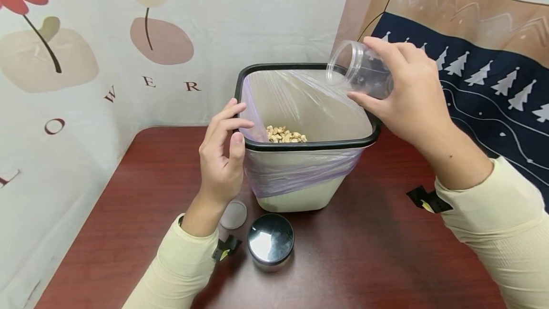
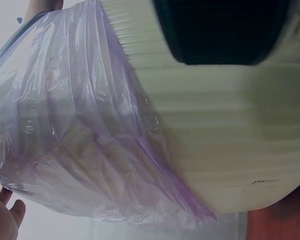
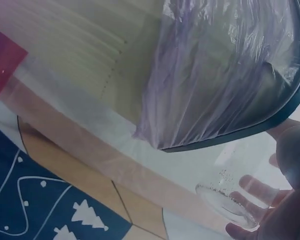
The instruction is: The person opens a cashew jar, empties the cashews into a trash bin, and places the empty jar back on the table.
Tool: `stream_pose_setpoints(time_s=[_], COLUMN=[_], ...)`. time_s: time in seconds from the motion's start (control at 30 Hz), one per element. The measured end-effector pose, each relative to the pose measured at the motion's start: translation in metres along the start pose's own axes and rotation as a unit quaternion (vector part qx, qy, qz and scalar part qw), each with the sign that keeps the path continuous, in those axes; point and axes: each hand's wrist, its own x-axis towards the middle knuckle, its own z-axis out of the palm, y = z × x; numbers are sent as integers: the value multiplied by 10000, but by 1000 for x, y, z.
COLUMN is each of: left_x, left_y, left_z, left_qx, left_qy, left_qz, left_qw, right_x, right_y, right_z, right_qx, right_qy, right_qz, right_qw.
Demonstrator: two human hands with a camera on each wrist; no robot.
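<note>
A person stands at a dark red table (image 1: 141, 194). A small bin (image 1: 300, 194) sits on the table. It is cream with a black rim (image 1: 309, 145) and has a thin purple bag (image 1: 296, 170) inside, folded over the top. A little pile of nuts (image 1: 285, 135) lies at the bottom of the bin.

The right hand (image 1: 411, 94) holds a clear jar (image 1: 358, 70). The fingers and thumb curl round the jar and grip it. The jar is tipped on its side, with its open mouth pointing over the bin, above the far right corner. The jar looks empty. In the right wrist view the jar (image 3: 230, 200) shows just below the rim of the bin, with the fingers (image 3: 262, 190) seen through the clear wall.

The left hand (image 1: 220, 156) is at the left side of the bin. Its fingers are bent and rest on the rim, and the thumb presses against the front near the bag. In the left wrist view only the side of the bin (image 2: 230, 140) and the bag (image 2: 80, 150) show up close.

On the table in front of the bin lies a round shiny lid (image 1: 271, 241). Just beside it, close to the left wrist, lies a small flat white disc (image 1: 233, 214). Behind the table hang a cloth with flowers (image 1: 86, 37) and a cloth with trees (image 1: 480, 75).
</note>
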Motion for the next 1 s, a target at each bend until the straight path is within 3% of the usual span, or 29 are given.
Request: stream_pose_setpoints(time_s=[0.57,1.0], left_x=[-1,0], left_y=[-1,0], left_z=[1,1], left_qx=[-63,-59], left_qy=[-24,59], left_qz=[17,91], left_qw=[10000,9999], right_x=[-48,-95], right_y=[21,30], right_z=[0,13], right_qx=[819,1567], right_qy=[547,904], right_qz=[993,1559], right_qw=[9902,9711])
